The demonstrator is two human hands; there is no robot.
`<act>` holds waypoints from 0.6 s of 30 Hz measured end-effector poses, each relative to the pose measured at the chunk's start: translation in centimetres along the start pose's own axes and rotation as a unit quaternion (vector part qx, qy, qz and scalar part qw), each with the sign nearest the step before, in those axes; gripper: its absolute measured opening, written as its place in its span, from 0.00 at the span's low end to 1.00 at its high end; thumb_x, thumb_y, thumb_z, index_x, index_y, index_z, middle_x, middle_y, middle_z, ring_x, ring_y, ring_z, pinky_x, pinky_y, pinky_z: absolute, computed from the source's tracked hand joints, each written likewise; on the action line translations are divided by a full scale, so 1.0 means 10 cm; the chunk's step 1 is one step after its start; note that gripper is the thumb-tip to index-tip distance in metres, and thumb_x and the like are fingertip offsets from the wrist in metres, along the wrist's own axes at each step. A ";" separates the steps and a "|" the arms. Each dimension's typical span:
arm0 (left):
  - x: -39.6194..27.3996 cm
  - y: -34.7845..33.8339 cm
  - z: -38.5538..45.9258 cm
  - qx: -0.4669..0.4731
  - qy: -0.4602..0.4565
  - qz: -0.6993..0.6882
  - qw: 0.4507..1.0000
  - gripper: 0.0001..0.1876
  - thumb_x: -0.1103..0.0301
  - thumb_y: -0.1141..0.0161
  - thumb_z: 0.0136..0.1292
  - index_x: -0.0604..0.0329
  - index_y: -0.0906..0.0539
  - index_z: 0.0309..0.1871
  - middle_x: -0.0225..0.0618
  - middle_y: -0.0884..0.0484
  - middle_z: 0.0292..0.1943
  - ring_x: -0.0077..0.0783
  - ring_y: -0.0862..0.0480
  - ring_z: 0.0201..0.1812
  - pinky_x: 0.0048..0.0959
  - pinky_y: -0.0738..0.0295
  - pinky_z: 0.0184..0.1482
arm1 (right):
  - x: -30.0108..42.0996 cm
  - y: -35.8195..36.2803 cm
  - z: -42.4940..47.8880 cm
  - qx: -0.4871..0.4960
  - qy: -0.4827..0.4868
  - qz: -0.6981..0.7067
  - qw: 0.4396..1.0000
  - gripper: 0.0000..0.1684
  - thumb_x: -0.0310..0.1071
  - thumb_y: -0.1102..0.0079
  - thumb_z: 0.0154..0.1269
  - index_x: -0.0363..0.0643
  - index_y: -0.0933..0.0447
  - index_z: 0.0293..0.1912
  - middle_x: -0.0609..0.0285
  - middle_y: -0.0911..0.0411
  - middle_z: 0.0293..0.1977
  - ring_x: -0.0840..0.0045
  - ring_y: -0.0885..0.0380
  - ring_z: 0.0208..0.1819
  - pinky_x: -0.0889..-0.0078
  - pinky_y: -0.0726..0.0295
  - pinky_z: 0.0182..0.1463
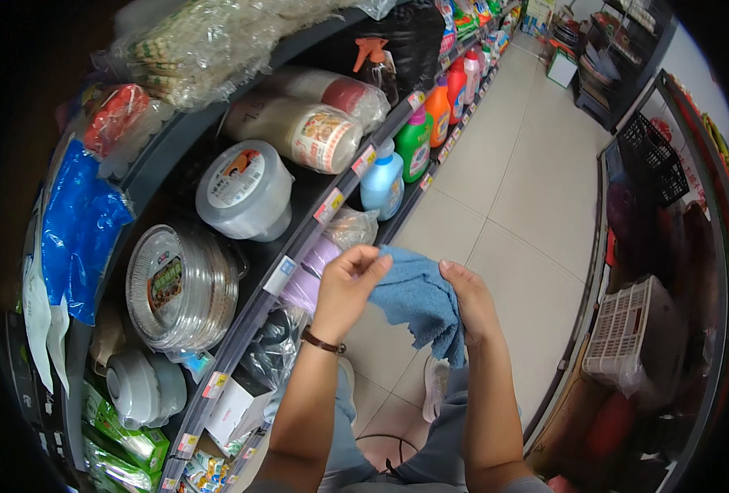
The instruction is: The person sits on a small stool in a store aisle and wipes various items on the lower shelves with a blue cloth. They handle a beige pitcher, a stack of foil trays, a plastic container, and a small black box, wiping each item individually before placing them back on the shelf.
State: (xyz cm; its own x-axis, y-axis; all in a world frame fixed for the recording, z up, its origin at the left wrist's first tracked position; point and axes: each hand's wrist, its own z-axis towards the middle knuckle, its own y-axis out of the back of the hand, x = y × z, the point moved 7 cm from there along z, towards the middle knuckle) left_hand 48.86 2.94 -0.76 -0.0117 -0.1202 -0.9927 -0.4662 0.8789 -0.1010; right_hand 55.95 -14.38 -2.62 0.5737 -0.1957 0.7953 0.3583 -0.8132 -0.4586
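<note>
A blue cloth (418, 296) with ragged edges hangs between my two hands, above the tiled floor. My left hand (347, 288) pinches its upper left corner between thumb and fingers; a brown bracelet circles that wrist. My right hand (470, 302) grips the cloth's right side, with the thumb on top and the folds hanging beside the palm. Just beyond my left hand, on the lower shelf, are a clear-wrapped bundle (353, 228) and a purple package (309, 274).
Store shelves (241, 345) on the left hold plastic bowls (244, 191), foil trays (179, 286) and a blue detergent bottle (383, 185). Along the right stands a rack with a white plastic crate (620, 336) and a black crate (654, 160). Tiled floor (493, 203) runs between them.
</note>
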 end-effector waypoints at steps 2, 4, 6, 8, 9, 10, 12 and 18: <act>-0.03 0.00 0.03 -0.006 -0.024 -0.011 1.000 0.09 0.66 0.36 0.70 0.62 0.18 0.40 0.24 0.18 0.32 0.12 0.23 0.34 0.16 0.29 0.38 | -0.03 0.05 -0.04 0.021 -0.015 -0.012 1.000 0.15 0.42 0.45 0.75 0.39 0.21 0.42 0.67 0.20 0.31 0.86 0.22 0.30 0.82 0.22 0.37; -0.07 -0.03 0.02 -0.007 -0.027 -0.052 0.998 0.08 0.66 0.38 0.72 0.63 0.20 0.41 0.28 0.16 0.33 0.13 0.22 0.34 0.16 0.28 0.40 | -0.06 0.05 -0.04 0.039 -0.013 -0.041 0.998 0.16 0.44 0.45 0.75 0.40 0.21 0.42 0.67 0.20 0.30 0.86 0.23 0.29 0.82 0.23 0.36; -0.09 -0.10 0.01 -0.008 -0.032 -0.094 0.995 0.09 0.66 0.39 0.72 0.64 0.21 0.43 0.29 0.16 0.33 0.13 0.21 0.32 0.16 0.27 0.38 | -0.03 0.04 -0.10 0.056 -0.039 -0.074 0.995 0.17 0.45 0.45 0.75 0.40 0.21 0.43 0.69 0.21 0.30 0.86 0.23 0.29 0.83 0.23 0.36; -0.17 -0.13 -0.03 -0.043 -0.041 -0.077 0.995 0.08 0.67 0.39 0.73 0.62 0.23 0.41 0.25 0.18 0.27 0.11 0.24 0.28 0.13 0.31 0.33 | -0.02 0.02 -0.11 0.056 -0.038 -0.095 0.993 0.18 0.46 0.43 0.74 0.39 0.20 0.45 0.70 0.21 0.30 0.87 0.24 0.29 0.83 0.24 0.36; -0.20 -0.13 -0.05 -0.060 -0.045 -0.069 0.995 0.08 0.67 0.40 0.73 0.61 0.24 0.40 0.23 0.20 0.24 0.09 0.26 0.27 0.12 0.33 0.31 | -0.03 -0.01 -0.11 0.046 -0.024 -0.098 0.994 0.19 0.46 0.41 0.73 0.39 0.20 0.46 0.70 0.21 0.30 0.87 0.25 0.29 0.83 0.24 0.36; -0.19 -0.12 -0.04 -0.062 -0.045 -0.056 0.996 0.07 0.67 0.39 0.73 0.61 0.23 0.42 0.23 0.19 0.24 0.09 0.26 0.26 0.12 0.33 0.31 | -0.02 -0.02 -0.12 0.037 -0.010 -0.102 0.994 0.20 0.47 0.40 0.72 0.38 0.19 0.47 0.71 0.21 0.30 0.87 0.25 0.30 0.83 0.24 0.36; -0.17 -0.07 -0.01 -0.067 -0.045 -0.029 0.996 0.07 0.69 0.39 0.72 0.63 0.21 0.46 0.22 0.19 0.23 0.08 0.26 0.26 0.12 0.34 0.30 | -0.08 -0.03 -0.17 0.111 -0.061 -0.217 0.968 0.23 0.47 0.36 0.69 0.36 0.20 0.51 0.69 0.20 0.33 0.87 0.26 0.32 0.82 0.25 0.37; -0.40 -0.21 -0.13 0.068 0.040 -0.240 0.967 0.25 0.71 0.39 0.71 0.63 0.30 0.69 0.36 0.13 0.39 0.17 0.17 0.37 0.18 0.24 0.41 | 0.16 0.01 -0.48 0.238 -0.003 0.022 0.971 0.31 0.46 0.36 0.66 0.33 0.26 0.60 0.56 0.19 0.49 0.70 0.18 0.47 0.71 0.20 0.55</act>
State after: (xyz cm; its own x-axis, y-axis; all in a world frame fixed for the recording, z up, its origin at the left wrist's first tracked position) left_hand 48.69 1.01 3.54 0.1064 -0.5606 -0.8212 -0.3134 0.7649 -0.5628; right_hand 53.40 -17.39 0.49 0.5996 -0.2199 0.7695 0.6332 -0.4577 -0.6241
